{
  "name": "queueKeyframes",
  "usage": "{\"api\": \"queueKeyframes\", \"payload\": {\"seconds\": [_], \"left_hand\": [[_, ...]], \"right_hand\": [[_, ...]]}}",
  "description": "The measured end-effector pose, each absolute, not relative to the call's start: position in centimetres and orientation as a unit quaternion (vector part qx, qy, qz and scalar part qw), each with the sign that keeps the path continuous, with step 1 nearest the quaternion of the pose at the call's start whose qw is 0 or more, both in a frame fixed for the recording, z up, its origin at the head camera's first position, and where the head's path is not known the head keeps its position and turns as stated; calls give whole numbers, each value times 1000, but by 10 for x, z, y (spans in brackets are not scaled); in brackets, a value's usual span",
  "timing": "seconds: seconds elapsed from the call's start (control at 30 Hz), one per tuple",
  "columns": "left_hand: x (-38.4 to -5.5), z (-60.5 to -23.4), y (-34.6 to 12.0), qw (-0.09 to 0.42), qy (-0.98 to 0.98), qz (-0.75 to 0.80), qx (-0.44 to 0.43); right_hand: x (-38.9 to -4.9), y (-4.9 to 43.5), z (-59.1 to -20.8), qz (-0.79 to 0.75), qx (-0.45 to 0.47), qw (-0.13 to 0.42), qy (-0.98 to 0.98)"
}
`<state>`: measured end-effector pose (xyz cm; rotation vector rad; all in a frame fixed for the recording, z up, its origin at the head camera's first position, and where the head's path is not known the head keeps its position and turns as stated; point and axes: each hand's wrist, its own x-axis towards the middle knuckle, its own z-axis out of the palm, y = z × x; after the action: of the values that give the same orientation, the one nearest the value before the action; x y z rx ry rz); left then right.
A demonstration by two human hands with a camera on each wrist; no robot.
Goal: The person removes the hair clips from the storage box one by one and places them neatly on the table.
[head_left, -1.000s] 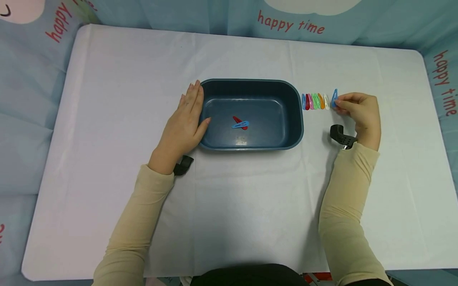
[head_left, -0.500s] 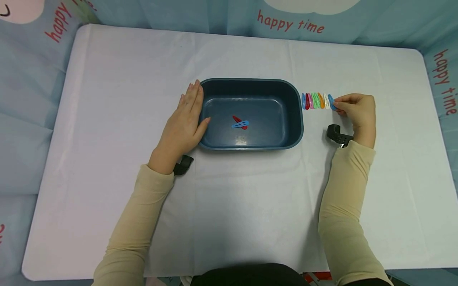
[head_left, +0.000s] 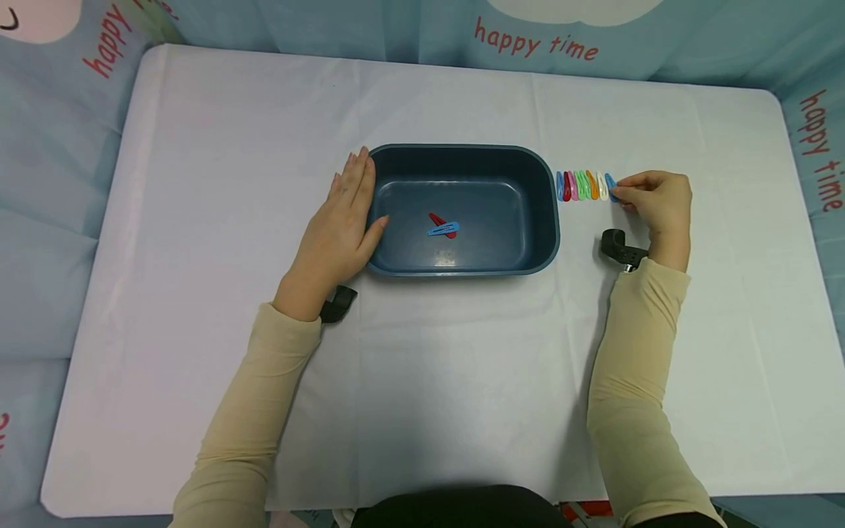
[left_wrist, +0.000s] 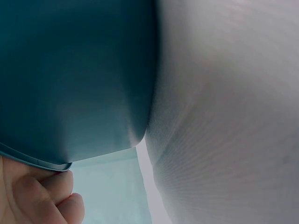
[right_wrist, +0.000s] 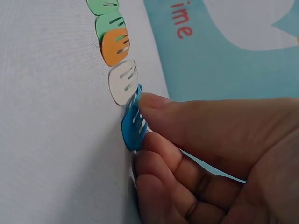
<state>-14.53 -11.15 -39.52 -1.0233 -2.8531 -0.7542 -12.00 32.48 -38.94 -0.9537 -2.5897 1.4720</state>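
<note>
My right hand (head_left: 656, 209) pinches a blue hair clip (right_wrist: 133, 123) between thumb and fingers at the right end of a row of hair clips. Beside that blue clip lies a white hair clip (right_wrist: 123, 83), then an orange hair clip (right_wrist: 114, 47), with green, pink, red and blue ones toward the basin. My left hand (head_left: 339, 220) rests with straight fingers along the left rim of the dark blue basin (head_left: 462, 273), its thumb over the edge. On the basin's floor a light blue hair clip (head_left: 443, 229) lies across a red hair clip (head_left: 436, 218).
A white cloth covers the table (head_left: 462, 381). The row of clips starts right beside the basin's right wall. Behind the table hangs a light blue curtain (head_left: 317, 29) with red lettering. A black wrist mount (head_left: 620, 249) sits under the right wrist.
My right hand has moved left and brought the blue hair clip up against the white one at the end of the row. The left hand and the basin have stayed put.
</note>
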Motion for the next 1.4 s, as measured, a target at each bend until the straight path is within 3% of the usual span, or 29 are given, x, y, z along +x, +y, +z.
{"api": "queueKeyframes", "payload": {"seconds": [0.63, 1.4], "left_hand": [[-146, -395, -112, 4, -916, -237, -324], [-146, -397, -112, 12, -912, -246, -327]], "right_hand": [[-123, 323, -392, 458, -306, 9, -835], [-118, 323, -384, 552, -319, 38, -770]]}}
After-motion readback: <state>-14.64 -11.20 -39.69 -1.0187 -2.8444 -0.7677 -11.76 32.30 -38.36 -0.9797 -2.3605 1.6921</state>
